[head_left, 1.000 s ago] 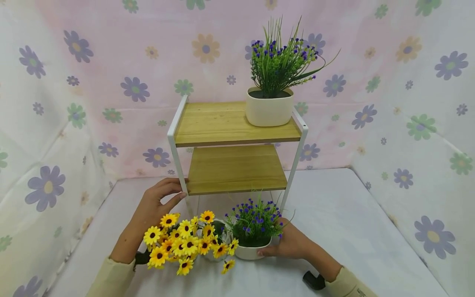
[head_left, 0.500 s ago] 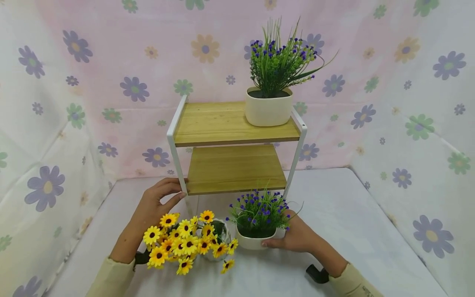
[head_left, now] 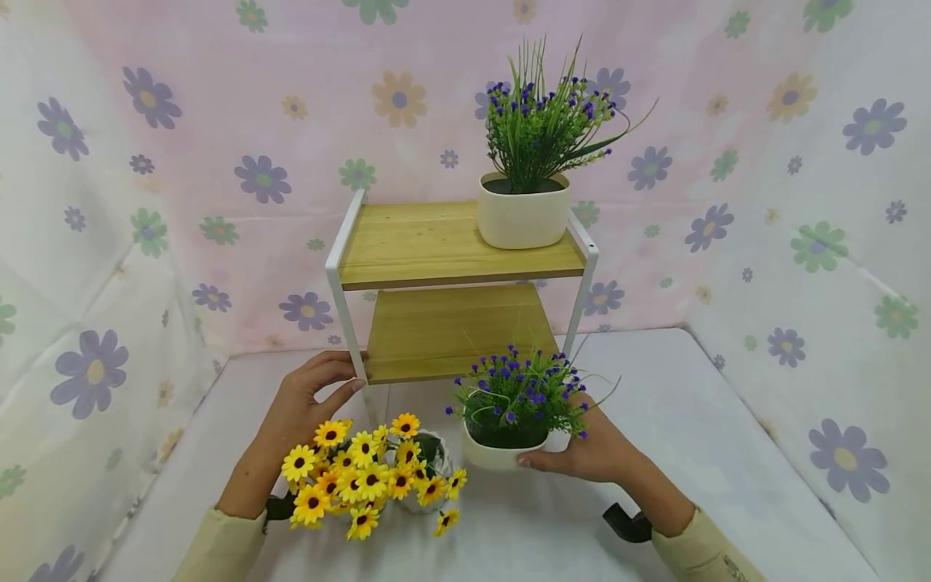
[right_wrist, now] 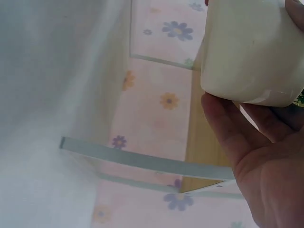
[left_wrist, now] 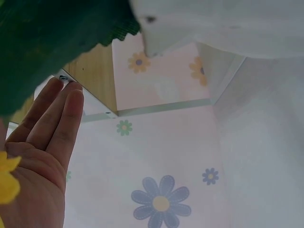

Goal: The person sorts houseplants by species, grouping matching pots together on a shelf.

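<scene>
My right hand (head_left: 592, 449) grips a white flowerpot (head_left: 494, 457) of purple flowers and grass, thumb on its front. The potted plant is raised in front of the lower board (head_left: 436, 335) of a two-tier shelf. In the right wrist view the pot's smooth wall (right_wrist: 251, 52) rests against my fingers (right_wrist: 221, 121). My left hand (head_left: 309, 396) holds the shelf's white left leg (head_left: 345, 315) between thumb and fingers. Those fingers (left_wrist: 71, 114) reach up to the frame in the left wrist view. Yellow flowers (head_left: 371, 480) stand in front of my left hand.
A second white pot (head_left: 522, 220) with purple flowers and tall grass stands on the right of the upper board (head_left: 414, 242). A pale pot (head_left: 442, 461) is partly hidden behind the yellow flowers. Flower-printed cloth (head_left: 305, 202) encloses the white table (head_left: 655, 404).
My right hand has lifted the flowerpot up and slightly right, toward the lower board, tilting it a little. The left hand has stayed on the shelf leg.
</scene>
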A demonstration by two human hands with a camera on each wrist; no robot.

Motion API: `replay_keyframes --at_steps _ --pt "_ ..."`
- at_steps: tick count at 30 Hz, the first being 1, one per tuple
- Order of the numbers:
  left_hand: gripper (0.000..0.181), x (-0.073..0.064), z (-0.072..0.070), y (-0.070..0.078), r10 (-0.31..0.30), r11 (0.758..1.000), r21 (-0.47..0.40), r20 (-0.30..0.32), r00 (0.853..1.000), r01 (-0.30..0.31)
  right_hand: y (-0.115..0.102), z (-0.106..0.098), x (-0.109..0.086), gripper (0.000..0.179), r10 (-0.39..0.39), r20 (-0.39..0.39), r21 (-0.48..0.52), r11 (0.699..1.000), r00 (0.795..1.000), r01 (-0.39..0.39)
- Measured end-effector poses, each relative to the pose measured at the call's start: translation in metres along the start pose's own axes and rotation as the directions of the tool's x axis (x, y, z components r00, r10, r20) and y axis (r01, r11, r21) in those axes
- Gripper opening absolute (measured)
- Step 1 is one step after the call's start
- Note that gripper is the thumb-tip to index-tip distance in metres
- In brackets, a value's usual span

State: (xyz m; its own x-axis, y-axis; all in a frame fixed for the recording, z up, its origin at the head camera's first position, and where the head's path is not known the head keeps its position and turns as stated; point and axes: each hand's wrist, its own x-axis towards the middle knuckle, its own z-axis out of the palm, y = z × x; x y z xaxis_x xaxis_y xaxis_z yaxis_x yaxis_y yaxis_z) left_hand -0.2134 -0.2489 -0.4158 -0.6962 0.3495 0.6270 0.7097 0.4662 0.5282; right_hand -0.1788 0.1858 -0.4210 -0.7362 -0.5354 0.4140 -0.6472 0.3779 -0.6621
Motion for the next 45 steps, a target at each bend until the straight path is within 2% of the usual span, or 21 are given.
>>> replay_keyframes --at_steps 4,11,16,20,26,30,34,36,39,45 --pt "0.031 -0.001 0.001 0.0 -0.003 1.0 0.0 0.003 1.0 0.003 -0.012 -0.008 0.007 0.108 -0.006 0.0 -0.015 1.0 1.0 0.006" --pt "0.032 0.002 -0.001 0.0 0.028 1.0 -0.01 -0.004 1.0 -0.028 -0.036 -0.027 0.029 0.116 -0.077 -0.002 -0.042 0.996 0.997 0.077" --pt "0.031 0.002 -0.004 -0.001 0.007 1.0 0.001 0.001 1.0 -0.007 -0.056 -0.042 0.05 0.125 -0.124 -0.02 -0.031 0.992 0.992 0.123" --pt "0.029 0.001 -0.005 -0.001 -0.012 1.0 0.011 0.006 1.0 0.012 -0.074 -0.054 0.066 0.121 -0.155 -0.029 -0.034 0.988 0.988 0.154" --pt "0.029 0.001 -0.003 -0.001 -0.016 0.999 0.032 0.01 1.0 0.016 -0.1 -0.071 0.086 0.111 -0.149 -0.014 -0.085 0.985 0.989 0.147" --pt "0.029 0.002 -0.003 -0.001 -0.027 0.999 0.026 0.015 1.0 0.026 -0.113 -0.079 0.101 0.101 -0.186 -0.005 -0.013 0.983 0.983 0.186" --pt "0.029 0.002 -0.003 -0.001 -0.032 0.999 0.024 0.015 0.999 0.032 -0.123 -0.084 0.121 0.099 -0.286 -0.018 0.078 0.955 0.958 0.287" --pt "0.029 0.002 -0.002 -0.001 -0.028 0.999 0.019 0.015 0.999 0.028 -0.127 -0.086 0.13 0.096 -0.309 -0.029 0.098 0.946 0.951 0.311" --pt "0.03 0.001 -0.002 -0.001 -0.003 1.0 0.005 0.012 1.0 0.003 -0.133 -0.088 0.141 0.09 -0.282 -0.048 0.103 0.953 0.958 0.286" --pt "0.032 0.001 -0.001 -0.001 0.044 0.999 -0.017 0.009 0.999 -0.044 -0.14 -0.084 0.158 0.072 -0.131 -0.078 0.074 0.988 0.988 0.137"
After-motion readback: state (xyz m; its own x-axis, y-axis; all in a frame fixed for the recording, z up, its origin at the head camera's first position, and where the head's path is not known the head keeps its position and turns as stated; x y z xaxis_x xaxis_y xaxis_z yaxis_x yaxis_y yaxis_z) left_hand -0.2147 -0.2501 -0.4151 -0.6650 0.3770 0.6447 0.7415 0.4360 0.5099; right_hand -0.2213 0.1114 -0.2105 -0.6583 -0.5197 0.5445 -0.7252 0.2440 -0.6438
